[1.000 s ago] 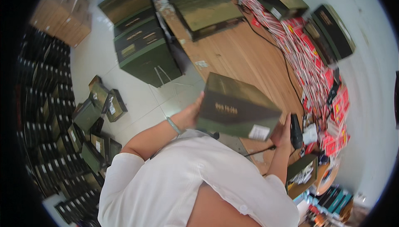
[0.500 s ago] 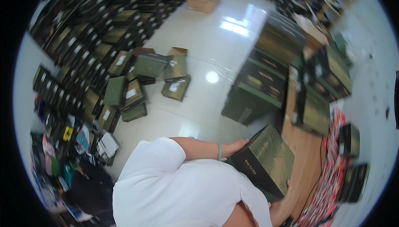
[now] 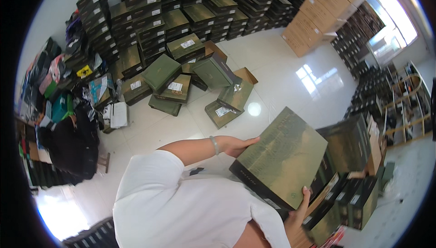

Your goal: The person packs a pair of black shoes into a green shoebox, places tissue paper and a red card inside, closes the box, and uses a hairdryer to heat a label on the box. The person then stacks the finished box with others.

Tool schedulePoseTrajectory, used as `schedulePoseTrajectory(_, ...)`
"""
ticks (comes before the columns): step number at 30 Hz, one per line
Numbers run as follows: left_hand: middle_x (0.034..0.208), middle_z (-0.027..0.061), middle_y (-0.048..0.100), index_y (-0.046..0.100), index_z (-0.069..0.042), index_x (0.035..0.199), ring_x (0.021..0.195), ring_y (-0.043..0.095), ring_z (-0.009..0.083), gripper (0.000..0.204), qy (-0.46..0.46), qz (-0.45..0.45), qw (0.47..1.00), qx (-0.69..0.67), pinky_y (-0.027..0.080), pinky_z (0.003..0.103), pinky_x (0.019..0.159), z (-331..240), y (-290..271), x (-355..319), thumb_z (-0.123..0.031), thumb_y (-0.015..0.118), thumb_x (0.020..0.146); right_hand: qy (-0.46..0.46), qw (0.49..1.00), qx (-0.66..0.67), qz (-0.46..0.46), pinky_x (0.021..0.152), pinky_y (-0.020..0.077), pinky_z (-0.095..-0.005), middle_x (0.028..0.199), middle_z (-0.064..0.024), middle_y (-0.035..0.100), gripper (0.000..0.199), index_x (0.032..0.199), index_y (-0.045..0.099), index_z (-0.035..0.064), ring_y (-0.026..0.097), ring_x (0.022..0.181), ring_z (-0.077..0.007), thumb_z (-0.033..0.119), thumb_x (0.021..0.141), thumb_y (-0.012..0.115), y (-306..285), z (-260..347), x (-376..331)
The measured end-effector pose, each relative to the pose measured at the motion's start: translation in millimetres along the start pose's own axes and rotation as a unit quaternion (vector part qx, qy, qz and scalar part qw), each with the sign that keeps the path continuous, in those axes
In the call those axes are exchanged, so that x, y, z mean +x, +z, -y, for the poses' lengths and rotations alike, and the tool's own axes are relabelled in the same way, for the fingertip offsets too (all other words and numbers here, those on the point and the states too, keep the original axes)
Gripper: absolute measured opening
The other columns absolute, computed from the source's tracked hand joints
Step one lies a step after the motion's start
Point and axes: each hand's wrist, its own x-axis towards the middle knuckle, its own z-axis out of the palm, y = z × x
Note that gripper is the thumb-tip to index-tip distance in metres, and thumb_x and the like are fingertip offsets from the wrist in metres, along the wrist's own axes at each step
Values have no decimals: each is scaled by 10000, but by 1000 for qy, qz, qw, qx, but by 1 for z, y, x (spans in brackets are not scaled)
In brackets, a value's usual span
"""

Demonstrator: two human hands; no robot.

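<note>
Flat olive-green lidded box (image 3: 281,157), tilted, dark side edges, faint print.

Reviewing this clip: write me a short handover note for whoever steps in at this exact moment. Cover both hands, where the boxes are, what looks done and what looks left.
Left hand: flat against the left edge of the olive-green box, gripping it.
Right hand: under the box's lower right corner, thumb on the lid. The box is shut, tilted, carried in front of the chest.
Boxes: loose pile of green boxes on the white floor; tall stacked rows along the wall behind; more boxes close by on the right.
Done: one box is lifted clear and held in both hands.
Left: it is not yet set down anywhere; the floor pile lies unstacked.
</note>
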Motion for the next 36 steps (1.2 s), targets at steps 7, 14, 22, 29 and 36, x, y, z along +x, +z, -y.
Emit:
schedulePoseTrajectory(7,1514,84,376,324,-114,1493,1372,382,228,778,65,-205,974,-76,313,444,1112,-76,-50,28,-485,625,878,114,986,-36,119,1001,407,-371,1328,-104,526,662,1407,435,65,503,1217,-257,336,841,644,34,28,209)
schedulePoseTrajectory(14,1452,86,437,302,-118,1491,1305,449,218,855,92,-298,941,-134,362,371,1073,-181,-91,104,-496,687,828,231,957,-21,173,914,473,-366,1143,-88,655,521,1204,612,58,612,1072,-240,421,838,686,87,114,396)
schedulePoseTrajectory(22,1512,85,311,225,-168,1511,1362,357,248,896,131,-408,896,-119,344,438,1072,-280,-145,169,-495,679,811,286,938,134,141,1082,358,-459,1441,-122,461,699,1428,411,65,448,1302,-318,580,956,420,79,85,582)
schedulePoseTrajectory(29,1407,75,437,176,-242,1505,1275,458,253,855,232,-458,850,-117,467,441,949,-363,-276,238,-485,648,835,415,825,370,103,1143,230,-560,1561,-157,245,1042,1499,222,33,265,1410,-359,752,807,522,141,86,704)
schedulePoseTrajectory(36,1513,130,294,13,-225,1552,1363,348,306,1028,237,-520,787,-233,378,464,1048,-498,-333,266,-462,685,812,415,877,82,227,1159,167,-595,1600,-118,75,1138,1538,65,125,152,1446,-361,784,746,549,273,168,842)
